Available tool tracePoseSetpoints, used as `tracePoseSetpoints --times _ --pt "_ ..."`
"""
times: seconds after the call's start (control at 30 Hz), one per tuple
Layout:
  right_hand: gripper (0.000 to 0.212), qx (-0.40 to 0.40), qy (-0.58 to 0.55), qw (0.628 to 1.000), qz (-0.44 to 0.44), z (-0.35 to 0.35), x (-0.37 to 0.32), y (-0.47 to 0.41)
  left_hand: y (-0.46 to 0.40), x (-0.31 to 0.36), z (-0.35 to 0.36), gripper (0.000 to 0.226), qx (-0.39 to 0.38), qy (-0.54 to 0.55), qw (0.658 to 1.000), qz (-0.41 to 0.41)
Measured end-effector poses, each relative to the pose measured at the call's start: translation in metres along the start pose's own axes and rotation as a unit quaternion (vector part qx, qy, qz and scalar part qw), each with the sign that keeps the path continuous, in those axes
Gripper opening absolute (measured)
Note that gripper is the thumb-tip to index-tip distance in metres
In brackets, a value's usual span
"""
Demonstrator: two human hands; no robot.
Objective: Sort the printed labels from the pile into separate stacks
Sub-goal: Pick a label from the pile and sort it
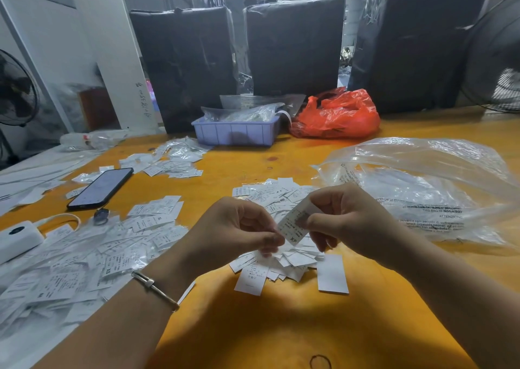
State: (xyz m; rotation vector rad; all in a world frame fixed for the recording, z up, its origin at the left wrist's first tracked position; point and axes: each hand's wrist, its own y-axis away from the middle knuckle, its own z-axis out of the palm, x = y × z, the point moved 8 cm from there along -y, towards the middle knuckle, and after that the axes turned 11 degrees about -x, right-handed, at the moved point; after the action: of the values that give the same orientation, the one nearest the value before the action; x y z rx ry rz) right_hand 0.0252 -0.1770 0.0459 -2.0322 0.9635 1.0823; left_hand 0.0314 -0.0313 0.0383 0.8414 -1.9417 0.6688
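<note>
Over the yellow table (253, 326), my right hand (346, 216) pinches a white printed label (294, 225) marked XS and holds it tilted. My left hand (239, 225) has curled fingers, and its thumb and fingertips touch the label's lower left edge. Directly below both hands lies a small pile of labels (278, 264). Another loose heap of labels (270, 194) sits just behind the hands. A broad spread of labels (92, 256) covers the table at the left, and a smaller group (171, 163) lies farther back.
A black phone (101, 188) and a white device (17, 239) lie at the left. Clear plastic bags (422, 188) fill the right side. A lilac tray (236, 132) and a red bag (337, 115) stand at the back before dark wrapped bales (292, 45).
</note>
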Motion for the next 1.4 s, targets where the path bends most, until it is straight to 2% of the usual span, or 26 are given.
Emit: tracePoseSetpoints --times 0.2,0.4,0.47,0.6,0.8,0.87,1.03,1.23,1.4 --pt "0.015 0.012 0.042 0.999 -0.001 0.0 -0.001 -0.001 -0.001 -0.003 0.001 0.027 -0.009 0.004 1.0 -0.019" --pt "0.01 -0.013 0.031 0.999 -0.018 0.009 -0.004 0.0 -0.001 -0.005 0.005 0.008 -0.022 0.007 0.999 -0.032" --pt "0.006 0.016 0.025 0.999 -0.033 0.004 -0.007 0.001 0.0 -0.005 0.003 0.009 -0.014 0.007 0.999 -0.032" --pt "0.013 0.125 0.037 0.989 -0.074 -0.016 -0.016 0.008 -0.001 -0.006 0.002 0.009 -0.011 0.013 0.999 -0.043" --pt "0.016 0.16 0.141 0.971 -0.109 -0.011 -0.027 0.012 -0.001 -0.007 0.005 0.014 -0.024 0.031 0.998 -0.048" --pt "0.016 0.158 0.154 0.969 -0.112 -0.007 -0.027 0.012 -0.001 -0.007 0.006 0.022 -0.028 0.039 0.997 -0.054" --pt "0.009 0.09 0.117 0.983 -0.106 0.008 -0.024 0.007 -0.001 -0.01 0.002 0.042 -0.021 0.02 0.998 -0.055" --pt "0.018 0.124 0.093 0.982 -0.108 -0.005 -0.025 0.01 -0.001 -0.006 0.004 0.008 -0.021 0.035 0.998 -0.039" --pt "0.015 0.1 0.069 0.988 -0.095 0.002 -0.021 0.008 -0.001 -0.006 0.002 0.009 -0.016 0.035 0.999 -0.032"
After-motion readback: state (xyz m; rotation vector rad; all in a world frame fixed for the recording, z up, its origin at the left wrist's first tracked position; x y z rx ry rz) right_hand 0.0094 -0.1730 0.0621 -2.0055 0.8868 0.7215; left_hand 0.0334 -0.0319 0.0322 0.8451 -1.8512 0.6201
